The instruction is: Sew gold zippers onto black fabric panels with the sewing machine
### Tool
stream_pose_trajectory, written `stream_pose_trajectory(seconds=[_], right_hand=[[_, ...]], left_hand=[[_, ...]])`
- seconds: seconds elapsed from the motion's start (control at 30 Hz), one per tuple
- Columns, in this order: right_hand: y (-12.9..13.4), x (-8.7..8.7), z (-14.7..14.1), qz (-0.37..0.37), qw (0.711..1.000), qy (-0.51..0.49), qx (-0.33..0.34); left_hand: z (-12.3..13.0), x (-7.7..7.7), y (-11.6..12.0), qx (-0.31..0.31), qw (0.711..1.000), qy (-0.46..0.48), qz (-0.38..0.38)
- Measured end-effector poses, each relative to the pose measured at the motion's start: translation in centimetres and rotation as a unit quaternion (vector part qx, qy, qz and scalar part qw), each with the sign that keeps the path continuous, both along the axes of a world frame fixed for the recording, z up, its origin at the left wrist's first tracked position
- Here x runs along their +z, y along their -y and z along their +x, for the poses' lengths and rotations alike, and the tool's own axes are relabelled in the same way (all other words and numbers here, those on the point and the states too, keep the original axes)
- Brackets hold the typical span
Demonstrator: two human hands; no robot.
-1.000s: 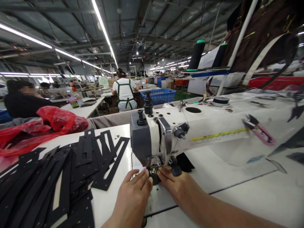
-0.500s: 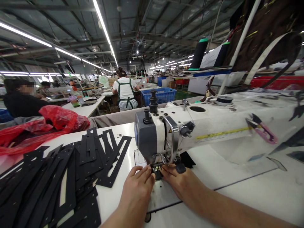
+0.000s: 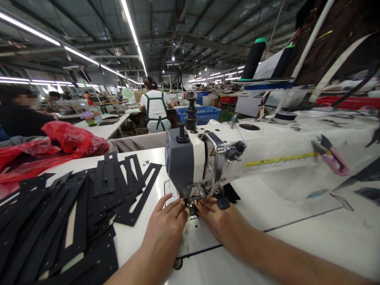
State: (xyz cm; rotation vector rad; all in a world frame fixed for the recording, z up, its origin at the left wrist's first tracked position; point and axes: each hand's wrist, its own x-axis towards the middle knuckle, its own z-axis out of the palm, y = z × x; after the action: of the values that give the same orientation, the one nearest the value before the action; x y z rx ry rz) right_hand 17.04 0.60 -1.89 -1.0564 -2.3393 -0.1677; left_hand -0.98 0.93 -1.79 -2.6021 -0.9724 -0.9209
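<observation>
**Fingers close to needle, small piece under foot**

While both hands crowd the presser foot, risk is plain. Head view: left hand (image 3: 166, 231) lies flat, fingers spread, pressing the small dark piece (image 3: 192, 209) onto the machine bed; right hand (image 3: 219, 221) pinches it from the other side, fingertips touching. Sewing machine (image 3: 208, 162) head sits directly above. Slip or early stitch could catch a fingertip or skew the piece. Vs 0.5 s ago: hands tucked further under head, piece mostly hidden. Black cut strips (image 3: 74, 221) lie unmoved at left.

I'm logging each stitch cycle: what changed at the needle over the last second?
Both hands, left hand and right hand, slid forward, feeding the small black piece further under the sewing machine head. The black cut pieces and pink snips stayed put.
</observation>
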Motion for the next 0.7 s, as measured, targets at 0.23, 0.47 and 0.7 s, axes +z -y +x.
stream_pose_trajectory(seconds=[0.23, 0.47, 0.7], right_hand=[[-0.3, -0.5, -1.1, -0.024, 0.999, -0.017, -0.033], [0.6, 1.3, 1.2, 0.015, 0.997, -0.002, -0.078], [7.7, 0.1, 4.0, 0.136, 0.978, 0.123, -0.100]], left_hand=[[0.0, -0.4, 0.0, -0.001, 1.000, 0.021, 0.007], [-0.4, 1.0, 0.3, 0.027, 0.996, 0.027, -0.084], [-1.0, 2.3, 0.9, 0.010, 0.989, 0.033, -0.141]])
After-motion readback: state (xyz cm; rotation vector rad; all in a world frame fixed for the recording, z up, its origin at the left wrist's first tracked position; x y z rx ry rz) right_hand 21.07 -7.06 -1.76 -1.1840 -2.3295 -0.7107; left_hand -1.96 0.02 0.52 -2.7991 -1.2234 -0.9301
